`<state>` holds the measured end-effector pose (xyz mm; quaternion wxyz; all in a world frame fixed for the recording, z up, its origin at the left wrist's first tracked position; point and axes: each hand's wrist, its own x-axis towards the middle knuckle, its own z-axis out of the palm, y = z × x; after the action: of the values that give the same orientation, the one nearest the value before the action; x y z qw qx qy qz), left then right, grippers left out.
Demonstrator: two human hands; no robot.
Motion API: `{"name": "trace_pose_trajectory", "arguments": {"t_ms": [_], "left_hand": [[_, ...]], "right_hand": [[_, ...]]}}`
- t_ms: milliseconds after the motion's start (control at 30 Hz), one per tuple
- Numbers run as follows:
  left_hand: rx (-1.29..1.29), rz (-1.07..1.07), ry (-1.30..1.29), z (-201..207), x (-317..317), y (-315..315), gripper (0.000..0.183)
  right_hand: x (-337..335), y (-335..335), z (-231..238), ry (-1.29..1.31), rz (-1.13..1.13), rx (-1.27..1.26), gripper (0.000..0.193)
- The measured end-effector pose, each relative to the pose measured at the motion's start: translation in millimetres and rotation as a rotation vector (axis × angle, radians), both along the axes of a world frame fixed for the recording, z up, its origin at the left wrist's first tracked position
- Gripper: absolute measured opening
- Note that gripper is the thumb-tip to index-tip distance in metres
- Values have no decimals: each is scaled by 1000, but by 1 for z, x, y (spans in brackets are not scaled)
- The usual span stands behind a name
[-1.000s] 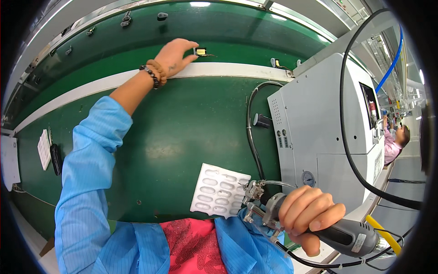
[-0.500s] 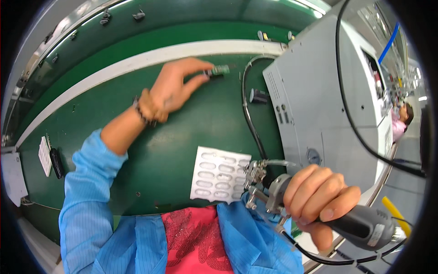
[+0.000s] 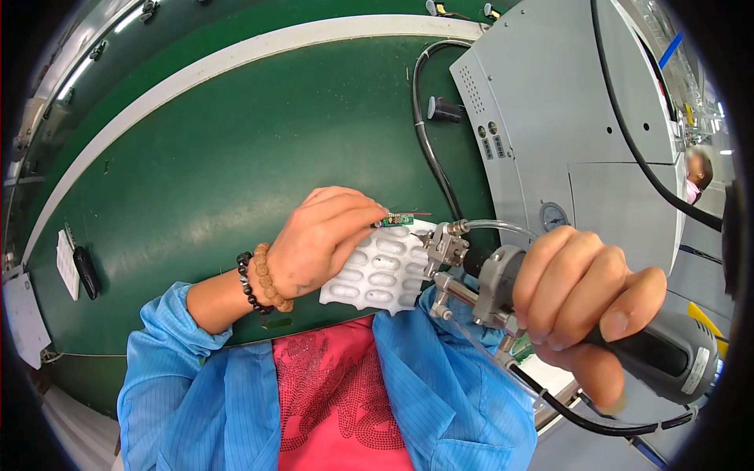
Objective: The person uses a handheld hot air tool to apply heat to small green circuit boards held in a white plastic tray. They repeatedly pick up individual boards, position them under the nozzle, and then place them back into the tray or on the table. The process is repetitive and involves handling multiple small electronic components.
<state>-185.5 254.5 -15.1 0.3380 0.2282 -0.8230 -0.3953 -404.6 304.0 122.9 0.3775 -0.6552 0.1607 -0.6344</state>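
On the green bench (image 3: 196, 169), left of the grey machine cabinet (image 3: 542, 98), I keep my right hand (image 3: 585, 298) wrapped round the grey-and-black power tool (image 3: 667, 357). My left hand (image 3: 326, 235) has come in from the far side to the white moulded tray (image 3: 381, 279), its fingers pinching a small green circuit board (image 3: 397, 220). That board now sits at the tray's far edge, near the tool's tip, so I judge the two well placed to work together.

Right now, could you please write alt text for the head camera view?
A bare left hand holds a small green circuit board at the far edge of a white tray, while the right hand grips a dark grey tool. A grey machine stands to the right.
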Motion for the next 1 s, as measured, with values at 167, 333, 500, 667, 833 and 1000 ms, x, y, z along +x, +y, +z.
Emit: {"name": "trace_pose_trajectory", "arguments": {"t_ms": [167,333,500,667,833,1000], "left_hand": [[227,75,58,0,13,-9,25],[223,-66,98,-3,14,-17,25],[124,-161,83,-13,10,-14,26],[82,-110,58,-19,4,-9,30],[109,-32,46,-21,6,-6,30],[94,-17,80,-28,5,-5,28]], "right_hand": [[0,1,-1,-9,-17,-4,47],[1,3,2,24,-43,21,45],[-4,7,4,-30,3,32,42],[0,5,5,-44,14,43,42],[18,-8,-6,-12,7,22,45],[26,-16,-15,34,27,18,47]]}}
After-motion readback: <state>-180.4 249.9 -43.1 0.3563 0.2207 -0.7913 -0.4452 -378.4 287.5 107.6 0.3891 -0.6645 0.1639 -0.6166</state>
